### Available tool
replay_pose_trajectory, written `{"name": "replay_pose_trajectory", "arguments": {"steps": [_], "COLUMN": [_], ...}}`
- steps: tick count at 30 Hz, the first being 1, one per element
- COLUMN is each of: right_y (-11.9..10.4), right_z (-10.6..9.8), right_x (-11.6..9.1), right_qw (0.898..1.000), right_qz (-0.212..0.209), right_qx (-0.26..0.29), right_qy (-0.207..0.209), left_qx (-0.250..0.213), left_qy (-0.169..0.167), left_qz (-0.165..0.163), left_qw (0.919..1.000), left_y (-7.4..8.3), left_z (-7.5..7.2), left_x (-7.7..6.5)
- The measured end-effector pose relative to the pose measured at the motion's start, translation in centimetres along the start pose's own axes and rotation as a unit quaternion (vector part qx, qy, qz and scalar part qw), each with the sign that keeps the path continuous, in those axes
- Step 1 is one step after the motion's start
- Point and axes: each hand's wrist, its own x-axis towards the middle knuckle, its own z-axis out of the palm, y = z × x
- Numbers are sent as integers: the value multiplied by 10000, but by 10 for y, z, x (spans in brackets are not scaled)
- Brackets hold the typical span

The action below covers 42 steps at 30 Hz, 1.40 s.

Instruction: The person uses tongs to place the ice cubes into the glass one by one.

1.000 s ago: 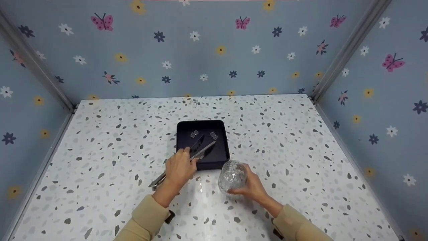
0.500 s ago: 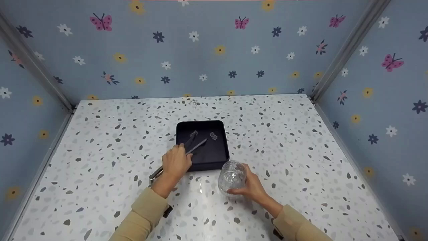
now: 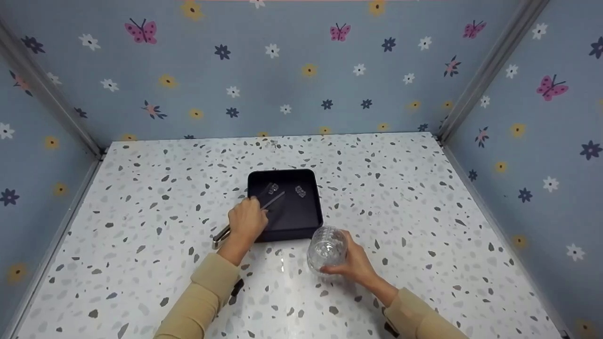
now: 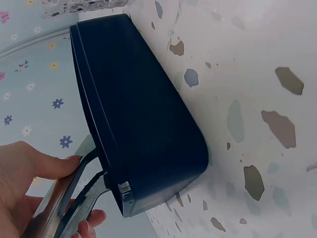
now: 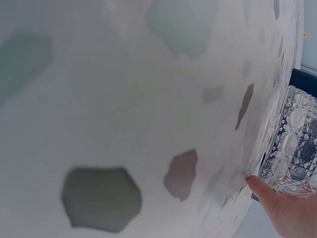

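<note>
My left hand grips a pair of metal tongs, thumb on one side and fingers on the other. The tongs reach over the near-left rim of a square dark navy tray. Two clear, ice-like pieces lie inside: a left one beside the spread tong tips, and a right one apart from them. Whether the tips touch the left piece is hard to tell. By the tray's near-right corner, my right hand holds a clear, pattern-cut glass round its side; the right wrist view shows the cut pattern.
A white speckled table surrounds the tray. Blue flowered panels stand behind it and along both sides, joined by grey corner strips.
My left hand and the tongs have shifted left and slightly away from me, bringing the tips from mid-tray to beside the left clear piece. The right hand and glass stay in place.
</note>
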Motion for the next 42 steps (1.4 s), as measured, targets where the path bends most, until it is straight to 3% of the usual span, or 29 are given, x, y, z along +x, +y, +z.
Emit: {"name": "replay_pose_trajectory", "arguments": {"steps": [20, 29, 36, 42], "right_y": [-2, -2, -3, -2], "right_z": [-1, -1, -2, -2], "right_x": [0, 0, 0, 0], "right_qw": [10000, 9998, 9999, 9999], "right_qz": [26, 26, 5, -61], "right_qx": [32, 176, -124, -71], "right_qy": [-28, -95, -23, -43], "left_qx": [200, 295, 347, 414], "left_qy": [-457, -537, -616, -648], "left_qz": [-194, -145, -102, -87], "left_qw": [9986, 9980, 9974, 9970], "left_y": [-5, -8, -8, -7], "left_z": [14, 18, 17, 16], "left_x": [27, 34, 40, 42]}}
